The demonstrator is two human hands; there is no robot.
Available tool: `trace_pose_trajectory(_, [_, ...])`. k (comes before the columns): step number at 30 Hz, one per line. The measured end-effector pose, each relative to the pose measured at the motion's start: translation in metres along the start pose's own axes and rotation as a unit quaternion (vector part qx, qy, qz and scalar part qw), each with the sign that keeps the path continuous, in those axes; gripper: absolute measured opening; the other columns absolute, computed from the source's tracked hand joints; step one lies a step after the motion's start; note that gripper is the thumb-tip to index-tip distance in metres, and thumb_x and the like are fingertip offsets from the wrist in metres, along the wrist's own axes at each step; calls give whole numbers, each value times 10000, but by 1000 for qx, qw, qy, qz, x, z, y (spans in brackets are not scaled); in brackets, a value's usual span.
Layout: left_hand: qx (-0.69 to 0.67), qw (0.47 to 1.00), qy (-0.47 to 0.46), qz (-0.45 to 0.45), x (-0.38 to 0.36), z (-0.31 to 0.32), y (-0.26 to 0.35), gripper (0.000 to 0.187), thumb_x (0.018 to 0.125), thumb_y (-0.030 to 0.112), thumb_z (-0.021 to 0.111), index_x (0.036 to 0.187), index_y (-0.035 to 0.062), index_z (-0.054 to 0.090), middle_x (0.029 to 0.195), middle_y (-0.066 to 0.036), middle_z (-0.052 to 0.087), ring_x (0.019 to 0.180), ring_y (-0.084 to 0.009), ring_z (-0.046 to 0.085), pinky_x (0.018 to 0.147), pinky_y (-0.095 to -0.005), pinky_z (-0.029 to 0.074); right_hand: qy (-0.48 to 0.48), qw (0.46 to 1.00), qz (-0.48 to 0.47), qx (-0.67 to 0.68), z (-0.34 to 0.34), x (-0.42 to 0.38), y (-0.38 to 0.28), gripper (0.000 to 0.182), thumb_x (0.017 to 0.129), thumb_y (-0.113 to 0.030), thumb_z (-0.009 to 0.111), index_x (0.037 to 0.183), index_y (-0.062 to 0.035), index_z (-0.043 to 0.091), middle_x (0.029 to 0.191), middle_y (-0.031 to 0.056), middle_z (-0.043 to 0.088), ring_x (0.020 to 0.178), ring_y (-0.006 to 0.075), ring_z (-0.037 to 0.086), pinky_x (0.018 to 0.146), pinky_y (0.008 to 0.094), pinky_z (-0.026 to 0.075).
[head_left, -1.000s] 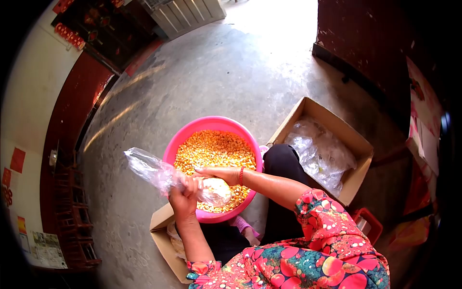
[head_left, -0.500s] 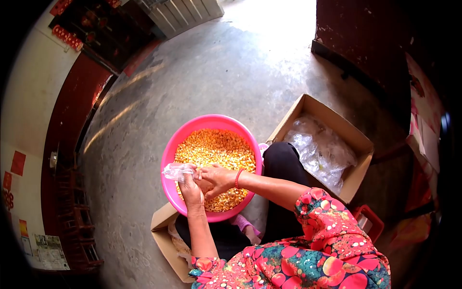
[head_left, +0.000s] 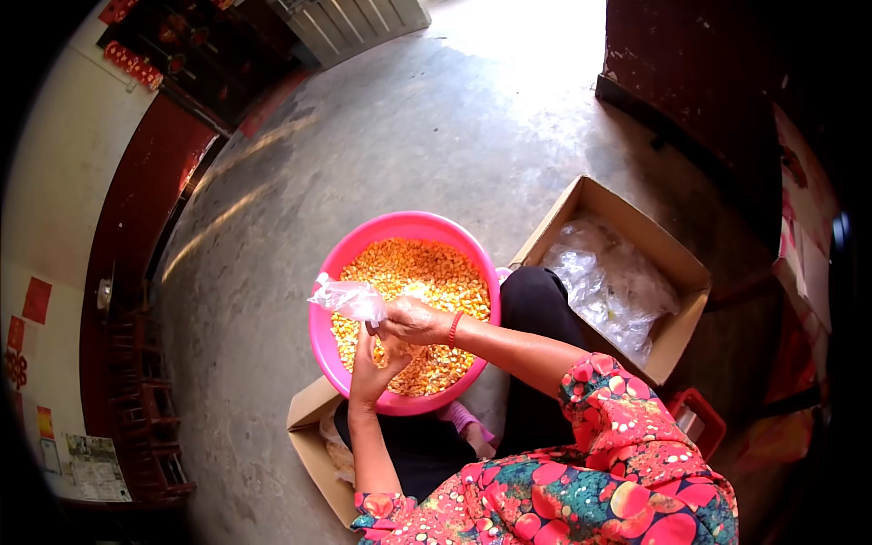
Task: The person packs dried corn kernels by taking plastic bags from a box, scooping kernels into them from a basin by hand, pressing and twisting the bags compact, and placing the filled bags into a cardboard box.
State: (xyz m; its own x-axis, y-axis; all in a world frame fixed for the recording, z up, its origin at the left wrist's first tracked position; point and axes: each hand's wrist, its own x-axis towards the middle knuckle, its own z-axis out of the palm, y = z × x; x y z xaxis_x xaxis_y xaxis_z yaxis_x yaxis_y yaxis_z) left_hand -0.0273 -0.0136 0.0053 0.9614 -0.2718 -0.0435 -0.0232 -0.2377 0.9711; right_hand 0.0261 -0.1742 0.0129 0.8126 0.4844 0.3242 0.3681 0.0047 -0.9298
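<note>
A clear plastic bag [head_left: 350, 298] sticks out to the left above the corn kernels [head_left: 422, 263] in a pink basin [head_left: 318, 331]. My right hand [head_left: 413, 321], with a red bracelet at the wrist, is closed on the bag's gathered end. Just below it, my left hand [head_left: 368, 371] has thumb and fingers spread apart, its fingertips close under the bag's end. Whether those fingertips touch the plastic is hard to see. What the bag holds, if anything, cannot be made out.
A cardboard box [head_left: 677, 341] with crumpled clear plastic bags [head_left: 604, 282] stands right of my knee. Another cardboard box [head_left: 313, 409] is at lower left. A red plastic container [head_left: 704, 418] sits at my right side. Wooden stools [head_left: 145, 409] line the left wall.
My right hand has moved onto the bag's gathered end. My left hand has dropped lower with its fingers spread. The bag has swung up slightly and shows more of its length.
</note>
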Motion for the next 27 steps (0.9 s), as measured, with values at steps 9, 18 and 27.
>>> trace_pose_trajectory(9, [2, 997, -62, -40, 11, 38, -11, 675, 756, 108, 668, 1319, 14, 309, 1157, -111, 523, 1043, -172, 515, 878, -302, 414, -218, 974, -42, 47, 11, -7, -4, 185, 861, -117, 430, 921, 2, 559, 839, 148, 592, 809, 286, 565, 774, 356, 436])
trace_pose_trajectory(18, [52, 997, -41, 31, 17, 44, -29, 392, 879, 64, 487, 1261, 13, 413, 1179, -128, 499, 1109, -209, 470, 946, -339, 380, -135, 983, -83, 89, 3, -1, -10, 195, 837, -99, 428, 826, 17, 584, 730, 139, 610, 706, 272, 593, 695, 353, 465])
trace_pose_trajectory(27, [54, 996, 68, -18, 14, 41, -35, 339, 931, 206, 373, 1166, -12, 485, 1113, -129, 536, 1085, -219, 481, 929, -335, 373, -139, 986, -16, -88, -31, 5, -18, 520, 800, -431, 597, 1113, -21, 540, 1063, 195, 553, 1034, 332, 521, 880, 400, 410])
